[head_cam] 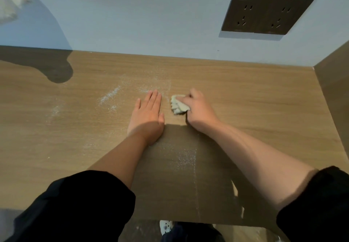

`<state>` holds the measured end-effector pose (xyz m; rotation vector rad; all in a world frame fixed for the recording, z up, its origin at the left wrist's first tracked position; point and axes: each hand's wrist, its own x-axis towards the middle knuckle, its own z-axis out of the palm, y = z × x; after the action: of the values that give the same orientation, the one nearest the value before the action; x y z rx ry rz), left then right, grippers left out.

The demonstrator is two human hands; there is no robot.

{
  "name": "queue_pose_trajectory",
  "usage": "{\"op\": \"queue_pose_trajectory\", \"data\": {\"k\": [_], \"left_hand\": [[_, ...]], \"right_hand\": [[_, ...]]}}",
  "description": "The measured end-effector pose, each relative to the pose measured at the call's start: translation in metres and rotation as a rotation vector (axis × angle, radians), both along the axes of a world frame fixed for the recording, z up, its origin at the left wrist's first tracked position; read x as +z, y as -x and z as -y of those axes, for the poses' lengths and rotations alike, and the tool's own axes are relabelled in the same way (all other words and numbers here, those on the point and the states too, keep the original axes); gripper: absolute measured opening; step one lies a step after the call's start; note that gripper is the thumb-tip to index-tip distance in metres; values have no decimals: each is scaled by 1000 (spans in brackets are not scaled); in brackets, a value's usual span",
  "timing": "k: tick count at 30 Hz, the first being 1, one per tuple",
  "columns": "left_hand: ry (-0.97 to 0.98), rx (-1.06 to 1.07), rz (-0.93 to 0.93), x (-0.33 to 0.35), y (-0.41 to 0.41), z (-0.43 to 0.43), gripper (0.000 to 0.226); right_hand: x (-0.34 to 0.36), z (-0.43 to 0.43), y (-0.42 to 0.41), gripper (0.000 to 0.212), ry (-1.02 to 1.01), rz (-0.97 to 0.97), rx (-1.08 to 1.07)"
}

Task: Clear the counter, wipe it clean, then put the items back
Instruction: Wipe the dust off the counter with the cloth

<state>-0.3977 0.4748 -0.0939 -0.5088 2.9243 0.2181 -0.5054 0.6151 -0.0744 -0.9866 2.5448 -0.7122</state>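
Counter (245,98): wood-grain top, seen from above, bounded at the back by a pale wall (151,15) and at the right by a brown side panel (332,83). Cloth (178,105): small, pale, bunched; found on the counter near its middle, pressed down under the right hand. Right hand (198,109): fingers curled and closed over the cloth, whose crumpled edge is shown at the hand's left side. Left hand (149,115): laid palm-down on the counter just left of the cloth, apart from it, fingers straight and held together, nothing gripped. Powder (109,97): white dusty streaks, noted left of and behind the cloth, with a further speckled patch nearer the front edge of the counter. Socket plate (266,16): dark, four outlets, mounted on the wall behind and to the right of the cloth. Sleeves (75,207): black, pushed up both forearms, recorded at the front edge of the counter. Shadow (56,68): dark rounded shape cast on the counter's back left corner. White fabric (11,1): blurred, seen at the wall far left of the cloth; kind cannot be told. Shoe (165,226): pale, partly seen below the counter's front edge.
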Motion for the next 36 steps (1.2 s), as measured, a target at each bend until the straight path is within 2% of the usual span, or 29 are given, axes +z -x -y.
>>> {"op": "queue_pose_trajectory", "data": {"k": [2, 5, 7, 9, 11, 17, 20, 22, 24, 27, 30, 36], "left_hand": [[9, 2, -2, 1, 0, -1, 61], [-18, -14, -15, 8, -5, -3, 61], [-53, -8, -27, 13, -12, -3, 61], [-70, -7, -35, 20, -23, -4, 61], [-85, -23, -23, 25, -43, -6, 62], [-75, 23, 55, 16, -105, -24, 64], [-58, 21, 93, 14, -124, -32, 65], [-33, 10, 114, 13, -134, -35, 64], [-6, 4, 130, 11, -141, -35, 64], [-2, 6, 120, 9, -143, -34, 64], [-11, 10, 98, 9, -143, -33, 64], [-23, 9, 37, 7, -145, -33, 64]], "right_hand": [[-1, -7, -18, 34, 13, 93, 121], [5, -16, -21, 38, 59, 204, 153], [6, -29, 3, 42, 123, 147, -109], [5, -51, 31, 48, 69, 10, -382], [-1, -65, 35, 54, -48, -41, -447], [-9, -36, -56, 61, -13, -84, -154], [-10, -34, -84, 57, 21, 18, -58], [-6, -35, -75, 48, 83, 40, -133], [1, -36, -48, 47, 148, -6, -313], [7, -34, -13, 54, 80, 3, -396], [-1, -19, -11, 55, -21, -6, -295], [-7, -3, -69, 51, 91, 58, 45]]}}
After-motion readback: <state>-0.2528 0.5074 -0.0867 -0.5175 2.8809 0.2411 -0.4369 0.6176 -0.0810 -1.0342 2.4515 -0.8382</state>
